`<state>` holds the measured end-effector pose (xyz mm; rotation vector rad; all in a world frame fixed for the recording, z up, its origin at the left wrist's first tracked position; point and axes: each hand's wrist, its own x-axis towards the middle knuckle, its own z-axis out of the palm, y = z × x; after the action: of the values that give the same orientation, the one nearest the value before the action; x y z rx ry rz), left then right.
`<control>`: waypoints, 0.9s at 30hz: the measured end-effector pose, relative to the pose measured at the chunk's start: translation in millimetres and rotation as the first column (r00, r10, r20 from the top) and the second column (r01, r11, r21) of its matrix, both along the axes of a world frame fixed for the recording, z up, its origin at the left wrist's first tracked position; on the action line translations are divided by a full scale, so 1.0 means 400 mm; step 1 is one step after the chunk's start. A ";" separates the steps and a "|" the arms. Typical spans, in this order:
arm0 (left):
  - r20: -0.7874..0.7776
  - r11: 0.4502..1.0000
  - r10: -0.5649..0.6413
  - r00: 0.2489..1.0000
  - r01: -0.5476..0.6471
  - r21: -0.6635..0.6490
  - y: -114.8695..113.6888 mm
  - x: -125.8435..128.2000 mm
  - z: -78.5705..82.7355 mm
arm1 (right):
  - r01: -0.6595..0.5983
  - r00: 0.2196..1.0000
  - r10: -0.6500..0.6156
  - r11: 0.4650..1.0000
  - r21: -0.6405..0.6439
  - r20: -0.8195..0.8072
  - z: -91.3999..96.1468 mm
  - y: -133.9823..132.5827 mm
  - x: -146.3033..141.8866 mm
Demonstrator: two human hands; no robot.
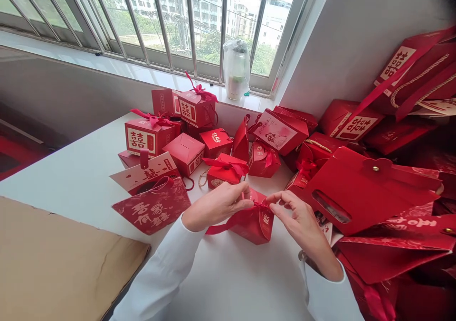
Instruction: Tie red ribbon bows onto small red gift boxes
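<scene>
A small red gift box (253, 225) with gold print stands on the white table in front of me. A red ribbon (262, 204) is gathered at its top, and a loose tail reaches out to the left. My left hand (225, 203) is closed in a pinch on the ribbon from the left; its fingertips are partly hidden. From the right, my right hand (295, 214) pinches the ribbon between thumb and forefinger. Just behind is another red box (225, 170) with a tied ribbon bow.
Several red gift boxes (151, 138) crowd the back of the table (71, 169). A large pile of red bags and boxes (370, 188) fills the right side. Cardboard (67, 259) lies front left. A bagged cup (236, 71) stands on the sill below the barred window.
</scene>
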<state>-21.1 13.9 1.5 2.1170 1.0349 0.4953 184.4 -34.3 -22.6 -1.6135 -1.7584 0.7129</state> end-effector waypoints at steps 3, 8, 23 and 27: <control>-0.065 0.997 -0.056 0.996 0.052 -0.063 -0.004 0.010 -0.010 | -0.045 0.997 0.045 0.999 0.005 0.060 0.004 -0.003 0.002; -0.142 0.996 -0.054 0.988 0.063 0.055 -0.018 0.024 -0.021 | -0.071 0.992 0.068 0.997 0.023 0.107 0.000 0.000 -0.004; -0.368 0.885 -0.046 0.929 0.209 0.417 0.008 0.033 -0.011 | 0.041 0.987 -0.062 0.990 -0.135 -0.150 -0.026 0.008 -0.013; -0.359 0.893 -0.073 0.930 0.222 0.392 0.008 0.026 -0.020 | 0.103 0.985 -0.121 0.984 -0.142 -0.126 -0.033 0.011 -0.005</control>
<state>-10.6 16.9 -6.4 2.7257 0.9991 0.3067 182.2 -30.0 -35.9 -1.6979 -1.5392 0.8814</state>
